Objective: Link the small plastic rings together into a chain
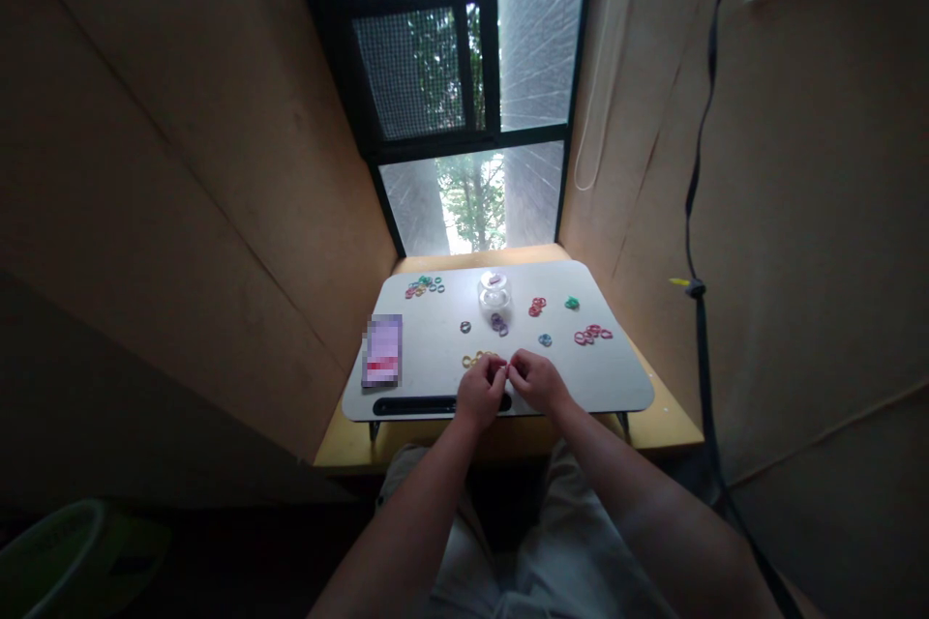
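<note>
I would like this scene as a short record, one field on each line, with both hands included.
Surface: white table
Left hand: hand with fingers bunched, beside yellow rings
Right hand: hand with fingertips close to the left's; anything pinched is too small to identify
Behind hands: purple rings, clear container
Right side: red rings, pink rings
Far left: mixed-colour rings
Near left: flat rectangular object, pixelated

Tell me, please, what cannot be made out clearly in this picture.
All in the head view:
What, if anything, the left hand and right hand hold: the hands themselves cover it.
Number of yellow rings: too small, bunched beside the left hand.
Screen of the phone-like device: blurred by pixelation.
Green tub: cut off by the left edge.
</note>
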The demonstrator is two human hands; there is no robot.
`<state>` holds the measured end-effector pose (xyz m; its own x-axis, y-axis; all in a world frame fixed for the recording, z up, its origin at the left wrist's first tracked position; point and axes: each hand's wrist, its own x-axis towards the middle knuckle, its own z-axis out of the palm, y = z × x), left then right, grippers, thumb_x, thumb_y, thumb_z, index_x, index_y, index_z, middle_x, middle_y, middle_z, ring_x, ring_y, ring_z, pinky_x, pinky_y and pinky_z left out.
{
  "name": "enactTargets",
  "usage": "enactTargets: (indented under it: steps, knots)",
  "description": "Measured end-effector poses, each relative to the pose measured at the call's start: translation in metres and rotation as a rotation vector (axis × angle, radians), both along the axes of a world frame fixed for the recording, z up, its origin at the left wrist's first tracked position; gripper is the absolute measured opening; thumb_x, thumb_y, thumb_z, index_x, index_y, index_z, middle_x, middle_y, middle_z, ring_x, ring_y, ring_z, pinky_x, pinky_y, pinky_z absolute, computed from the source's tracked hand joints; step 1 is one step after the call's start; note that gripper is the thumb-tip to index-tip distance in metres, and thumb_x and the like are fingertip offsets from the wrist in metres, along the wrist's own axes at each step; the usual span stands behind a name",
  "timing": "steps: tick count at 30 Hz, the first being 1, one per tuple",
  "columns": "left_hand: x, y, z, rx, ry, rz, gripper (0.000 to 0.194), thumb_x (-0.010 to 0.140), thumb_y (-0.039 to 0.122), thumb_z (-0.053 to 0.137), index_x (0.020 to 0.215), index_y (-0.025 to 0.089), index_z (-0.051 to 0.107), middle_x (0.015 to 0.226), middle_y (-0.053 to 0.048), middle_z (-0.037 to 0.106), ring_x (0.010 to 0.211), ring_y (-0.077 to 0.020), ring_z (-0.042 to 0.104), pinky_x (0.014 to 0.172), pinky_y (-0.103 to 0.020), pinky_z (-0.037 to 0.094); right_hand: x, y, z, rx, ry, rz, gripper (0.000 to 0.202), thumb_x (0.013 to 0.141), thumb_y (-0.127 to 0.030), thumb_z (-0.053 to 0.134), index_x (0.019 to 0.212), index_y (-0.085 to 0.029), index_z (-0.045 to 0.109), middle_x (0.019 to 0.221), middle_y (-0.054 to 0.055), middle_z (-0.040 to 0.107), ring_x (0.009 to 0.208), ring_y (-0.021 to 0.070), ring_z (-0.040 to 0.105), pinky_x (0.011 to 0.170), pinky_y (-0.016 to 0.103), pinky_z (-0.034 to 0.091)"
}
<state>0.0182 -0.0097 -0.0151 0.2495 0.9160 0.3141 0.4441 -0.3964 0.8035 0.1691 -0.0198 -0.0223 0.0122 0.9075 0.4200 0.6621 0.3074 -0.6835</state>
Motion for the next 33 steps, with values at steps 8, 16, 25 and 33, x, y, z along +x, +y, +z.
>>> enactTargets:
  steps: [8,16,25,33]
  knots:
    - [0.0006,-0.0012,0.0012,-0.001,-0.011,-0.009,0.016,0.089,0.032,0.050,0.093,0.022,0.063,0.083,0.000,0.067,0.076,-0.0146,0.060,0.073,-0.027,0.045,-0.0006,-0.0015,0.0029,-0.013,0.006,0.000,0.016,0.081,-0.025,0.053,0.066,-0.020,0.053,0.059,-0.002,0.057,0.054,0.0119,0.049,0.052,0.022,0.033]
    - [0.0012,-0.0022,0.0035,0.013,-0.001,-0.020,0.016,0.089,0.030,0.050,0.090,0.022,0.063,0.085,-0.001,0.067,0.078,-0.0153,0.060,0.076,-0.028,0.045,-0.0002,-0.0007,0.0012,-0.007,-0.025,-0.008,0.016,0.080,-0.025,0.053,0.065,-0.020,0.053,0.059,-0.002,0.056,0.054,0.0119,0.048,0.053,0.023,0.032]
    - [0.0010,-0.0028,0.0041,0.017,0.014,-0.021,0.015,0.089,0.030,0.050,0.090,0.022,0.063,0.084,-0.001,0.067,0.076,-0.0152,0.060,0.074,-0.027,0.044,-0.0002,-0.0007,0.0008,-0.014,-0.030,-0.015,0.016,0.080,-0.024,0.053,0.065,-0.020,0.051,0.059,-0.002,0.055,0.054,0.0115,0.046,0.053,0.022,0.032]
    - [0.0013,-0.0021,0.0027,0.021,0.020,-0.024,0.014,0.089,0.029,0.051,0.089,0.022,0.063,0.083,0.000,0.066,0.076,-0.0148,0.059,0.073,-0.027,0.043,-0.0004,-0.0007,0.0015,-0.016,-0.042,-0.019,0.016,0.079,-0.024,0.052,0.063,-0.020,0.048,0.058,-0.003,0.052,0.054,0.0113,0.044,0.053,0.023,0.030]
